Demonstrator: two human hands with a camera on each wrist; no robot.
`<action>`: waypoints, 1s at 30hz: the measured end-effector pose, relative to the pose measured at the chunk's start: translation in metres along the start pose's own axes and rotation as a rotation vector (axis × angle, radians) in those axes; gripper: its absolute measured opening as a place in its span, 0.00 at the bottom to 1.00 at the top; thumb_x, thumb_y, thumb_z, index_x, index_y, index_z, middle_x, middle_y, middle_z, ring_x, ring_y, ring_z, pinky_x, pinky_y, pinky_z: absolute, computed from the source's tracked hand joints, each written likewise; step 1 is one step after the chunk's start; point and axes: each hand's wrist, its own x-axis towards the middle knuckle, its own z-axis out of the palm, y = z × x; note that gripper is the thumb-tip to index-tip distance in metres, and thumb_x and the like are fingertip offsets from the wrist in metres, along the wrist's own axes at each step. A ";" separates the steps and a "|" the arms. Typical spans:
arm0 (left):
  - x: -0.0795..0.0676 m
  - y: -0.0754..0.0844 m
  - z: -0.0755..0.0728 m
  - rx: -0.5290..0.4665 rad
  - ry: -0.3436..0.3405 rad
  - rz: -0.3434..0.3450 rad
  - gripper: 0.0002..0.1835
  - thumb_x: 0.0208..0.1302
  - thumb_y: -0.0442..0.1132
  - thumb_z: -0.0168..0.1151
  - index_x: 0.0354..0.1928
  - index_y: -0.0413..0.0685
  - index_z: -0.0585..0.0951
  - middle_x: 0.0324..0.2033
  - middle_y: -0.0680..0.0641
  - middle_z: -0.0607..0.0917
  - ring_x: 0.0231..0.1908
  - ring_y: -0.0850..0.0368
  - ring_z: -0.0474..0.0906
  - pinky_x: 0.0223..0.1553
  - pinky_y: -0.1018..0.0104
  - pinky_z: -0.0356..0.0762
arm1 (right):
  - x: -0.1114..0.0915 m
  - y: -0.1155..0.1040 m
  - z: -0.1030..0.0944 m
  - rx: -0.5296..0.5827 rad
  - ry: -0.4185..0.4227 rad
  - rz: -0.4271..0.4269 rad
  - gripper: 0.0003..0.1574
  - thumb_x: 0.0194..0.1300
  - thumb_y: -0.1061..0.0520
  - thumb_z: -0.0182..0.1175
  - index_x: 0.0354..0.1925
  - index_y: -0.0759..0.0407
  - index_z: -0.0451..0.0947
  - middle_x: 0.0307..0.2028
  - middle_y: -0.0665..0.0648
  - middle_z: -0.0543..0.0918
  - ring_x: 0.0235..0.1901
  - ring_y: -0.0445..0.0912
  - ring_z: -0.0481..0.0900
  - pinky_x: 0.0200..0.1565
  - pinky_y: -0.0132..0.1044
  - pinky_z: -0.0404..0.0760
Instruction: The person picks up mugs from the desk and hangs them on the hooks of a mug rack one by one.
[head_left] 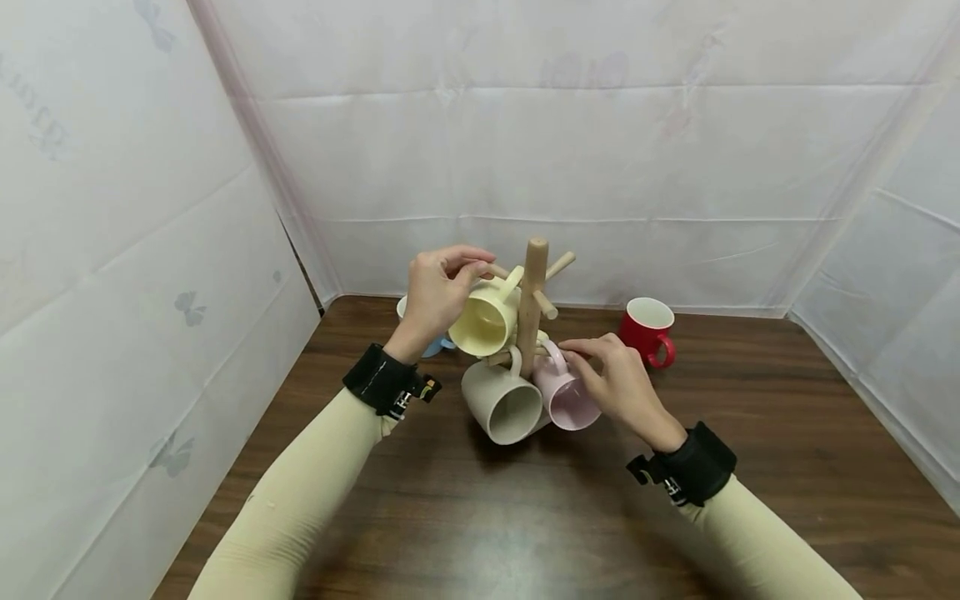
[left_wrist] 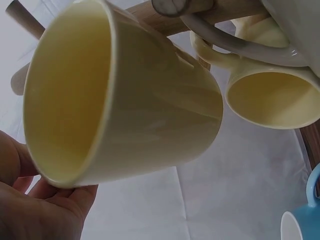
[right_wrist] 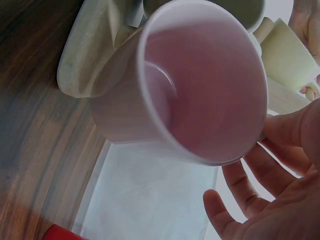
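Two bare hands reach to a wooden mug rack (head_left: pixel 528 325). The yellow mug (head_left: pixel 483 321) hangs from an upper peg at its left, mouth facing forward; the pink mug (head_left: pixel 570 404) hangs low at its right. The left hand (head_left: pixel 438 287) has its fingers bent beside that upper peg and the yellow mug, but whether they pinch either cannot be told. The right hand (head_left: pixel 618 379) has its thumb and forefinger close together at the pink mug's rim, the other fingers loosely spread; a grip cannot be confirmed. A grey mug (head_left: pixel 498 400) hangs at the rack's lower front. A second yellow mug (left_wrist: pixel 275 97) on the rack is mostly hidden from the head camera. Left of the rack, a blue mug (head_left: pixel 435 346) is largely covered by the left hand; right of it, a red mug (head_left: pixel 641 333) stands on the table (head_left: pixel 487 517). Black wristbands (head_left: pixel 378 379) carry small white marks (one resembles an H, the rest is illegible). Behind the rack, faint print on the white backdrop (head_left: pixel 487 158) is too pale to read.
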 end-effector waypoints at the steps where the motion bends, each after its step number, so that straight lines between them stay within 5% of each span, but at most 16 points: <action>1: 0.000 0.001 0.000 0.006 0.000 -0.006 0.05 0.57 0.27 0.61 0.36 0.33 0.82 0.31 0.38 0.84 0.30 0.50 0.81 0.27 0.66 0.77 | -0.001 0.000 0.000 -0.006 0.010 0.001 0.12 0.58 0.58 0.63 0.42 0.52 0.83 0.33 0.47 0.83 0.33 0.45 0.74 0.25 0.40 0.70; 4: 0.001 0.002 0.002 0.011 0.000 -0.032 0.05 0.57 0.27 0.61 0.36 0.34 0.83 0.31 0.40 0.85 0.31 0.49 0.81 0.25 0.73 0.73 | -0.004 -0.002 -0.001 -0.013 0.030 0.003 0.11 0.57 0.58 0.64 0.42 0.51 0.84 0.34 0.47 0.83 0.33 0.45 0.74 0.25 0.40 0.71; 26: 0.000 0.006 0.006 -0.047 -0.017 -0.075 0.07 0.59 0.27 0.59 0.39 0.32 0.82 0.33 0.37 0.84 0.34 0.46 0.81 0.35 0.53 0.80 | -0.021 -0.019 -0.003 0.022 0.035 -0.003 0.13 0.59 0.56 0.63 0.44 0.53 0.82 0.37 0.48 0.84 0.33 0.46 0.74 0.25 0.42 0.71; 30: -0.001 0.006 0.005 -0.054 -0.038 -0.070 0.08 0.60 0.28 0.59 0.40 0.33 0.81 0.34 0.38 0.84 0.34 0.48 0.81 0.37 0.57 0.80 | -0.021 -0.019 -0.004 0.029 0.030 -0.012 0.13 0.59 0.56 0.63 0.44 0.53 0.82 0.38 0.48 0.84 0.34 0.47 0.74 0.27 0.42 0.72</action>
